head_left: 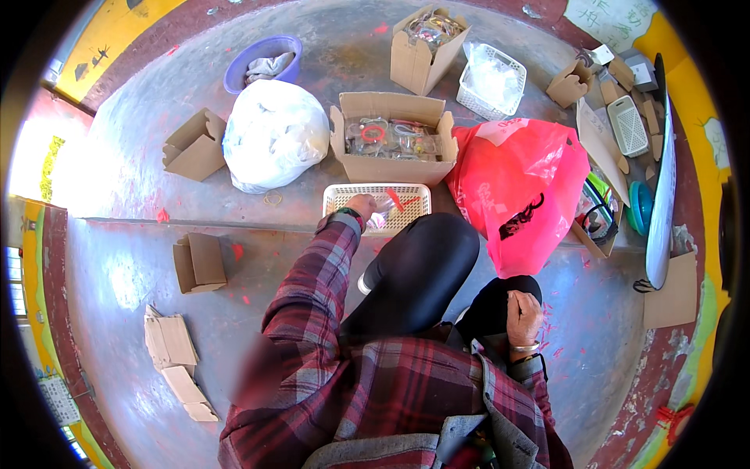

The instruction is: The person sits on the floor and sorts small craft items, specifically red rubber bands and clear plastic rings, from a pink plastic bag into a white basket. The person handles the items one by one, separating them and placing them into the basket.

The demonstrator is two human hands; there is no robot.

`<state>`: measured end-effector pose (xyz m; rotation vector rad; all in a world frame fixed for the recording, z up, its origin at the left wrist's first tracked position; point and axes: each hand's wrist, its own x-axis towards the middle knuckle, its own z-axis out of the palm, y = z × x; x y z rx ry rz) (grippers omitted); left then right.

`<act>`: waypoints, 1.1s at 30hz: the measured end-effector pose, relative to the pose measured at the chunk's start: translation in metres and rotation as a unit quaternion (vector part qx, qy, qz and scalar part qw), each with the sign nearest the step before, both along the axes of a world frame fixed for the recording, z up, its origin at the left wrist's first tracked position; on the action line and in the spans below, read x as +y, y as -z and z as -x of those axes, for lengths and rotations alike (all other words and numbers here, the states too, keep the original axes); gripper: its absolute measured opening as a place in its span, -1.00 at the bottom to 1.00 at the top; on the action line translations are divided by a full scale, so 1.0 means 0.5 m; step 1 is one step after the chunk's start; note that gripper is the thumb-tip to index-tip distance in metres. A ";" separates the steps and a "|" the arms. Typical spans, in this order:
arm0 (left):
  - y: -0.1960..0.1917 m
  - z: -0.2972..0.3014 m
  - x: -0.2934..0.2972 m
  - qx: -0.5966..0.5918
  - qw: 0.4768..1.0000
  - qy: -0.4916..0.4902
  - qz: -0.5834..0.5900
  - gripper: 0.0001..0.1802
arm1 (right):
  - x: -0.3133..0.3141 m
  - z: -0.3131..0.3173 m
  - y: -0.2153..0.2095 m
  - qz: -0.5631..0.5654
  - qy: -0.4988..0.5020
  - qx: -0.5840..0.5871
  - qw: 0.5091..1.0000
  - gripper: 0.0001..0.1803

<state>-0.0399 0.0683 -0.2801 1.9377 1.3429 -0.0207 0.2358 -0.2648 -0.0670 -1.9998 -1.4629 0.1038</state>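
My left hand (362,205), in a plaid sleeve, reaches over the left part of a shallow cream plastic basket (423,205). Its fingers are closed beside a small clear plastic packet (386,205); what they grip, if anything, I cannot make out. Red strips (394,197) lie in the basket, right of that packet. My right hand (524,316), with a bracelet at the wrist, rests on my right knee, fingers curled and nothing visible in them. Just beyond the basket stands an open cardboard box (394,170) filled with several clear packets of small coloured items.
A large pink-red plastic bag (523,187) stands right of the basket. A stuffed white bag (277,137) and a purple tub (233,76) are at the left. A white basket (478,107) and another full box (412,66) stand farther back. Flattened cardboard (170,341) lies left.
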 end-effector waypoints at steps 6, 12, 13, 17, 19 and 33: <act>-0.026 -0.012 -0.001 0.078 0.996 0.030 -0.020 -0.68 | -0.002 0.000 0.000 0.005 0.001 -0.005 1.000 -0.93; -0.030 -0.016 -0.015 0.007 0.998 -0.023 -0.055 -0.68 | -0.004 -0.001 0.002 0.001 0.002 -0.001 1.000 -0.92; -0.043 -0.018 -0.019 -0.003 0.997 -0.055 -0.046 -0.67 | -0.004 0.000 0.001 -0.001 0.001 0.001 1.000 -0.93; -0.051 -0.021 -0.016 0.013 0.997 -0.054 -0.049 -0.71 | -0.006 -0.001 0.000 0.003 0.002 -0.003 1.000 -0.93; -0.056 -0.017 -0.016 0.003 0.997 -0.047 -0.068 -0.75 | -0.007 0.000 0.000 -0.004 0.001 -0.005 1.000 -0.93; -0.103 0.013 -0.029 -0.167 0.979 -0.115 0.020 -0.72 | -0.013 0.005 -0.008 -0.023 0.004 -0.012 1.000 -0.93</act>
